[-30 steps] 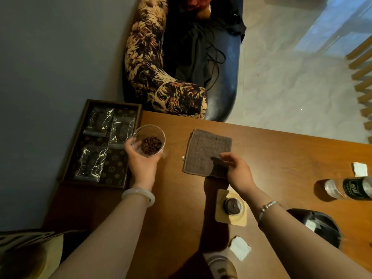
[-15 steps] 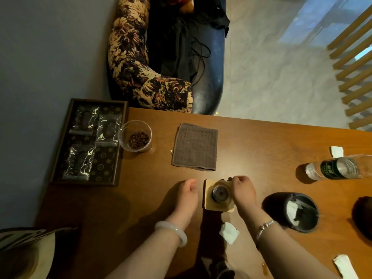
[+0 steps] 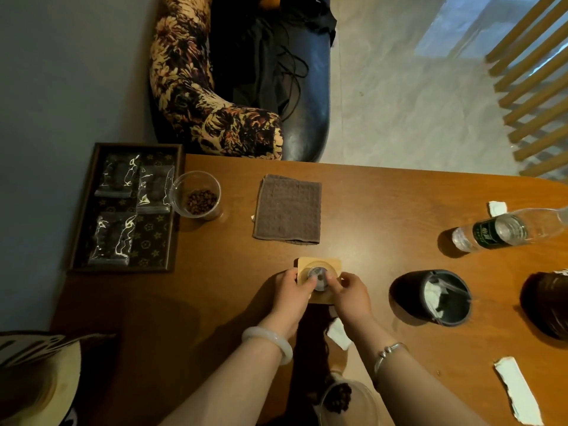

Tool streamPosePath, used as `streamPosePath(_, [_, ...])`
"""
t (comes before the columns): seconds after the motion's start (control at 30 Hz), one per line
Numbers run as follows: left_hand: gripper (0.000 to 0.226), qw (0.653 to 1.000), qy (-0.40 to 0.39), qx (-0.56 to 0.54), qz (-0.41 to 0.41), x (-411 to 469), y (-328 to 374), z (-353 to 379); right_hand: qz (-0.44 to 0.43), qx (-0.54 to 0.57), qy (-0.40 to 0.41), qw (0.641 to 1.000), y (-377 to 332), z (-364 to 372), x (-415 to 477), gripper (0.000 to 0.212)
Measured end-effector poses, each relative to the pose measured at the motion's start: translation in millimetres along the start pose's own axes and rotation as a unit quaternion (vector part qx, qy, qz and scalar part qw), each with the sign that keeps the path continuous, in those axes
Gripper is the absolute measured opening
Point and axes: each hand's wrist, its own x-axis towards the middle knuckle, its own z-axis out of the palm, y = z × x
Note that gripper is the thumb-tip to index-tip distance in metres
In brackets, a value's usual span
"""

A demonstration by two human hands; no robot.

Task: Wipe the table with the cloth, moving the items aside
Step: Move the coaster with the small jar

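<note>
A small glass piece [image 3: 319, 276] on the wooden coaster [image 3: 316, 262] was mostly hidden by the left hand [image 3: 290, 292] and the right hand [image 3: 352, 298]. Their curled fingers pinched it from either side, and what it was could not be made out. At the bottom edge a clear cup [image 3: 345, 401] holding dark beans was cut off, and a dark rounded thing [image 3: 548, 304] was cropped at the right edge. The water bottle [image 3: 504, 230] lying on the bench [image 3: 384, 204] carried a dark green label with white writing too small to read. Half a second before, the left hand had lain on the bench just left of the coaster; both hands had since closed on the glass piece. The cloth [image 3: 288, 209] lay flat and untouched beyond the coaster, where it had been, with the bean cup [image 3: 196, 195] well to its left beside the tray [image 3: 123, 207].
</note>
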Motion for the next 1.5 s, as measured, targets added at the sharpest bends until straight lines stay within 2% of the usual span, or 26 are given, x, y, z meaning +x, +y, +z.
streamPosePath(0.13, [0.042, 0.998, 0.060, -0.015, 0.009, -0.2, -4.7, -31.0, -0.012, 0.013, -0.026, 1.000, -22.0, 24.1, -24.5, 0.056])
streamPosePath(0.27, [0.047, 0.990, 0.137, -0.032, 0.000, 1.9, -8.1, -81.2, -0.005, 0.015, -0.084, 0.996, -48.8, 67.9, -42.1, 0.048])
streamPosePath(0.43, [0.049, 0.976, 0.208, -0.063, 0.003, 6.8, -20.4, -140.6, -0.013, -0.020, -0.157, 0.987, -74.4, 123.6, -52.8, 0.051])
streamPosePath(0.6, [0.046, 0.971, 0.223, -0.088, 0.021, 17.8, -31.5, -175.8, -0.018, -0.029, -0.203, 0.979, -87.5, 157.0, -54.3, 0.048])
streamPosePath(1.0, [0.052, 0.964, 0.204, -0.166, 0.036, 20.2, -24.3, -181.3, -0.020, 0.009, -0.180, 0.984, -95.2, 178.7, -50.5, 0.049])
streamPosePath(1.2, [0.050, 0.969, 0.202, -0.127, 0.066, 17.2, -27.9, -178.7, -0.028, 0.021, -0.210, 0.977, -93.2, 172.4, -50.6, 0.054])
streamPosePath(1.3, [0.050, 0.968, 0.225, -0.059, 0.095, 10.1, -28.1, -172.2, -0.041, 0.014, -0.215, 0.976, -88.8, 166.7, -48.0, 0.055])
streamPosePath(1.5, [0.054, 0.940, 0.312, 0.084, 0.113, -15.9, -31.9, -149.6, -0.097, -0.066, -0.234, 0.965, -91.6, 114.8, -33.9, 0.035])
